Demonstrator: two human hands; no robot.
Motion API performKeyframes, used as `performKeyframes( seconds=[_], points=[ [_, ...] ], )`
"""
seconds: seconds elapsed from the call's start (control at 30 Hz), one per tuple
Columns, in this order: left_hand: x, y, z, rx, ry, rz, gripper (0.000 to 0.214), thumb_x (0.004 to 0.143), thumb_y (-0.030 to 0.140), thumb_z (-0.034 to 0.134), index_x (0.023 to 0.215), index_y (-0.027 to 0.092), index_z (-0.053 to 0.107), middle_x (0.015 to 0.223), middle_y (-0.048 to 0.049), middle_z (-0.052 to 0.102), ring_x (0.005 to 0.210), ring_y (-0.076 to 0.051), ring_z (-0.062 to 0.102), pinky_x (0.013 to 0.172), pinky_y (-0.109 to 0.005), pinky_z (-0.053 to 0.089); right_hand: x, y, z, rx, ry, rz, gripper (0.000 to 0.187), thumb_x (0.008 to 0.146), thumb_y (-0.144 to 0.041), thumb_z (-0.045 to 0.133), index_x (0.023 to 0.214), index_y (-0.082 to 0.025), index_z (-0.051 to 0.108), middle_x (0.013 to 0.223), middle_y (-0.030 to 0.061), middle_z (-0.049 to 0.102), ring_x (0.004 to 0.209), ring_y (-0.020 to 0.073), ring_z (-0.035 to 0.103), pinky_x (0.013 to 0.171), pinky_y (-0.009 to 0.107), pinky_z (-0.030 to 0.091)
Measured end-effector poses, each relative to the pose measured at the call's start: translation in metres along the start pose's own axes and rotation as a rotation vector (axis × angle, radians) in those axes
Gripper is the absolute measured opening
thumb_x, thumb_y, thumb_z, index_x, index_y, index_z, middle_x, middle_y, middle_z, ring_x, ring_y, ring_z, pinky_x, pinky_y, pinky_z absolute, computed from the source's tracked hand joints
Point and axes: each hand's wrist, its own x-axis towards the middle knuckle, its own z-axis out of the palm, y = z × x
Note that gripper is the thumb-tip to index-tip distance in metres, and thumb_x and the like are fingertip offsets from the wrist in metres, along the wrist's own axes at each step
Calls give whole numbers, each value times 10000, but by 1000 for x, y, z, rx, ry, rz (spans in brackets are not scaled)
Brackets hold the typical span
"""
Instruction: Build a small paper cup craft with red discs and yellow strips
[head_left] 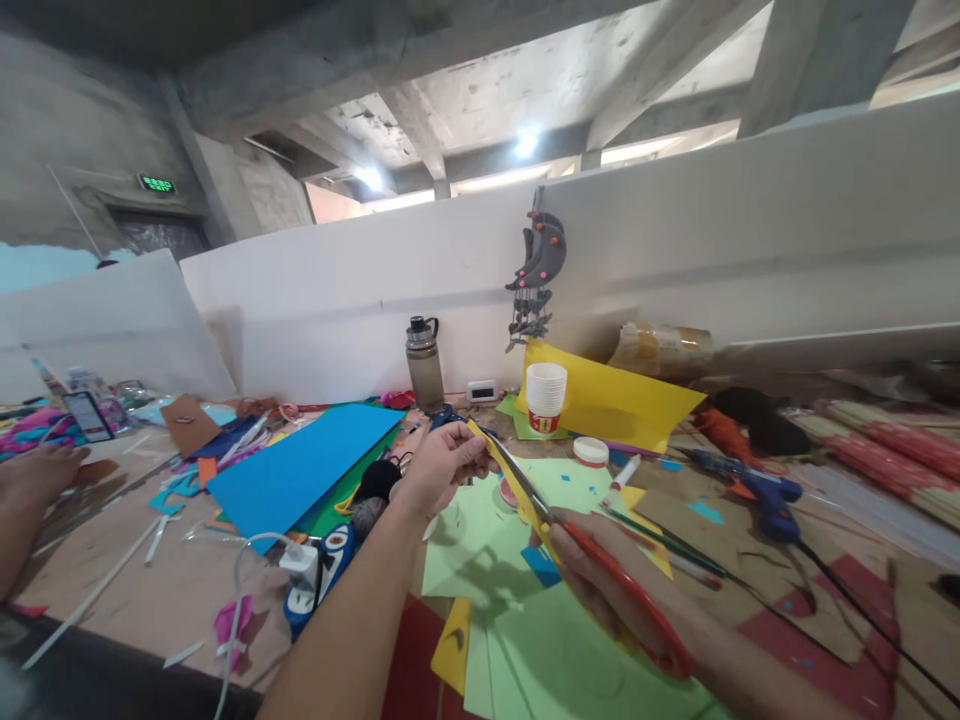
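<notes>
My left hand (442, 465) pinches the far end of a narrow yellow paper piece (517, 490), fingers closed on it. My right hand (600, 590) grips red-handled scissors (600, 560), whose metal blades run along the yellow piece toward my left hand. Light green paper sheets (480, 540) lie under both hands on the wooden table (165, 580).
A blue sheet (300, 465), a grey bottle (424, 365), stacked paper cups (545, 398), a big yellow sheet (622, 400), a tape roll (591, 452) and a blue glue gun (757, 495) with cable lie around. Another person's hand (34, 475) rests at far left. A white partition (675, 260) backs the table.
</notes>
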Motion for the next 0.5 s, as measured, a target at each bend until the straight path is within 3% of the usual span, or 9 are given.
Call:
performKeyframes(
  seconds=[0.23,0.5],
  points=[
    [0,0,-1,0,0,1,283,691,354,688,735,133,517,654,-52,637,560,-102,578,527,-202,424,-3,-3,2,23,49,16,401,778,-613,437,774,-214,483,464,-92,327,322,34,232,305,147,157],
    [0,1,-2,3,7,-11,285,713,378,661,772,130,533,664,-59,638,574,-113,596,515,-202,422,2,-1,-3,-66,-39,-2,429,796,-633,396,742,-208,417,462,-94,320,314,33,268,289,140,212]
  ],
)
